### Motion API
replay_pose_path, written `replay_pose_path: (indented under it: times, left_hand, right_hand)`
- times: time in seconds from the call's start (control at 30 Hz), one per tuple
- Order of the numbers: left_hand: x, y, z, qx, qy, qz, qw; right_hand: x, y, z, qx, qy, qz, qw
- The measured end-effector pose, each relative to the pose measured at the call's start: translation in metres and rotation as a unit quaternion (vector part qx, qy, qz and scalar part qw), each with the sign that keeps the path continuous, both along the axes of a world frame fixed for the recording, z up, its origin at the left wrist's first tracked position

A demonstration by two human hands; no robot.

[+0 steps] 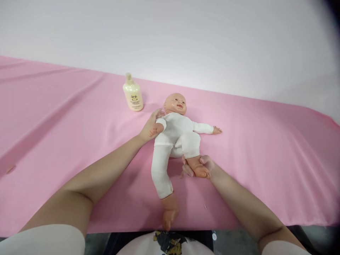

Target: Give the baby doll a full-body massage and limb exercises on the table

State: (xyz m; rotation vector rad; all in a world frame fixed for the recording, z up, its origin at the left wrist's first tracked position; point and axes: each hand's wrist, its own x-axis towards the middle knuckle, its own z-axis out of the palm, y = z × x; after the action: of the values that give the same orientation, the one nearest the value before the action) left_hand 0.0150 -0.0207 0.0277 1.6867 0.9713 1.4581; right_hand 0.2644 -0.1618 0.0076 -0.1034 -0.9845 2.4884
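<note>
A baby doll (176,124) with a white cloth body and hard plastic head, hands and feet lies on its back on the pink cloth, its head away from me. My left hand (150,126) is at the doll's shoulder and raised arm on the left, fingers curled behind the arm and partly hidden by it. The doll's leg on the right is bent, and my right hand (208,164) is wrapped round its ankle, thumb on top and fingers underneath. Its other leg stretches toward me, the foot at the table's front edge.
A cream-coloured pump bottle (133,95) with a printed label stands beyond my left hand. Pink cloth (265,152) with several folds covers the table. Behind it rises a white wall (170,39). A small scrap (11,169) lies at the far left.
</note>
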Motion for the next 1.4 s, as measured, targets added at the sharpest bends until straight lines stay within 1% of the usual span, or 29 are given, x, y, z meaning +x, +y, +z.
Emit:
replay_pose_path:
  times: [0.1, 0.2, 0.3, 0.37, 0.47, 0.6, 0.7, 0.77, 0.83, 0.93, 1.1, 1.27, 1.4]
  left_hand:
    - [-0.004, 0.002, -0.003, 0.007, 0.020, -0.035, 0.999]
    - [-0.009, 0.006, -0.011, 0.053, 0.062, -0.069, 0.994]
    - [-0.012, 0.009, -0.017, 0.100, 0.102, -0.076, 0.987]
    - [-0.013, 0.011, -0.019, 0.109, 0.119, -0.069, 0.985]
    - [-0.013, 0.012, -0.017, 0.094, 0.125, -0.066, 0.985]
    - [-0.009, 0.010, -0.007, 0.062, 0.103, -0.075, 0.990]
    - [-0.007, 0.005, 0.001, 0.043, 0.080, -0.063, 0.994]
    - [-0.007, 0.002, 0.004, 0.046, 0.082, -0.067, 0.993]
    - [-0.008, 0.000, 0.006, 0.065, 0.105, -0.077, 0.989]
    - [-0.010, -0.001, 0.005, 0.091, 0.135, -0.073, 0.984]
    - [-0.011, 0.002, 0.001, 0.099, 0.159, -0.080, 0.979]
    - [-0.012, 0.007, -0.006, 0.095, 0.159, -0.081, 0.979]
    - [-0.012, 0.008, -0.007, 0.106, 0.158, -0.074, 0.979]
  right_hand:
    - [-0.002, 0.000, 0.004, -0.015, -0.018, -0.017, 1.000]
    - [-0.003, 0.001, 0.007, -0.014, -0.032, -0.023, 0.999]
    - [-0.003, 0.002, 0.009, -0.012, -0.050, -0.034, 0.998]
    - [-0.003, 0.002, 0.009, -0.016, -0.072, -0.051, 0.996]
    - [-0.003, 0.002, 0.009, -0.020, -0.099, -0.067, 0.993]
    - [-0.001, 0.003, 0.007, -0.017, -0.100, -0.066, 0.993]
    - [0.000, 0.004, 0.005, -0.024, -0.104, -0.065, 0.992]
    - [0.001, 0.004, 0.005, -0.029, -0.110, -0.069, 0.991]
    - [0.000, 0.004, 0.006, -0.035, -0.117, -0.075, 0.990]
    - [-0.001, 0.003, 0.008, -0.039, -0.128, -0.083, 0.988]
    - [-0.002, 0.002, 0.008, -0.039, -0.128, -0.087, 0.987]
    - [-0.002, 0.002, 0.009, -0.031, -0.119, -0.095, 0.988]
    - [-0.004, 0.003, 0.013, -0.038, -0.119, -0.121, 0.985]
